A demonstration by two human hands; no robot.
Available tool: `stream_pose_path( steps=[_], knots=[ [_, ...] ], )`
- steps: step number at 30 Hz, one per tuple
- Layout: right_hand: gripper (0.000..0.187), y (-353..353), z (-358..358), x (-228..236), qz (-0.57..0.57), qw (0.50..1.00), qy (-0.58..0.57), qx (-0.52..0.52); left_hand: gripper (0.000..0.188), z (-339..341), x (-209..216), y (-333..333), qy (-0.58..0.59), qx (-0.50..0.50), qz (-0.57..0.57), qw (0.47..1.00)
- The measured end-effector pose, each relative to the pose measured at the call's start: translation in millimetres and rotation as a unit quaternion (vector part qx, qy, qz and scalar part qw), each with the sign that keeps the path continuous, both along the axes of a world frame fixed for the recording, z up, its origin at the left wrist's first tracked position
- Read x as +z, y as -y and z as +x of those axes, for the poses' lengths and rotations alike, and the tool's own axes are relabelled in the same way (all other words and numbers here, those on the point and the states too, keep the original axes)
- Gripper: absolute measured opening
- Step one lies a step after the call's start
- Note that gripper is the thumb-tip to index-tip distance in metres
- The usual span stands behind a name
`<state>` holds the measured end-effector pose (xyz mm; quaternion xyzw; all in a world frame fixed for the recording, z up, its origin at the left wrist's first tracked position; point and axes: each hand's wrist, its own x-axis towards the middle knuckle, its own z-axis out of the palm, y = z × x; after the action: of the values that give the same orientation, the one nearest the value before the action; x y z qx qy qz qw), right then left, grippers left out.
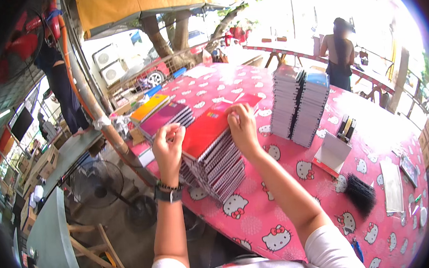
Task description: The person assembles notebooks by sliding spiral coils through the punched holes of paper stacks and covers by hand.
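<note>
Your left hand is curled shut against the near side of the leaning stack of spiral notebooks, which stands at the worktop's left edge, while your right hand pinches the far rim of the red cover on top. I judge the risk is a slide: the stack tilts toward that edge, so a push could spill it to the floor beside the fan.

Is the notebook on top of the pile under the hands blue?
No, the top notebook on the pile is red, with the left hand and right hand at its edges.
</note>
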<state>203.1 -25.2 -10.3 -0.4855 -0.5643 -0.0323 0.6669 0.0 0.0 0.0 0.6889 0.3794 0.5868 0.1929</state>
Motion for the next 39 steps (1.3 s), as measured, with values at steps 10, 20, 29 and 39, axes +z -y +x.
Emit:
stream_pose_path(
  steps=[10, 20, 29, 39],
  knots=[
    [0.023, -12, -5, -12, 0.008, 0.989, -0.131, 0.060, 0.060, 27, -18, -8, 0.181, -0.066, -0.047, 0.980],
    [0.026, 161, 216, -133, -0.419, 0.804, 0.330, -0.262, 0.032, -57, -56, 84, 0.207, 0.006, 0.179, 0.962],
    [0.016, 173, 269, -159, -0.487, 0.683, 0.461, -0.288, 0.032, -41, -77, 99, 0.178, 0.003, 0.131, 0.975],
    [0.047, 199, 340, -157, -0.285, 0.801, 0.086, -0.519, 0.036, -28, -85, 104, 0.193, 0.034, 0.080, 0.977]
  ],
)
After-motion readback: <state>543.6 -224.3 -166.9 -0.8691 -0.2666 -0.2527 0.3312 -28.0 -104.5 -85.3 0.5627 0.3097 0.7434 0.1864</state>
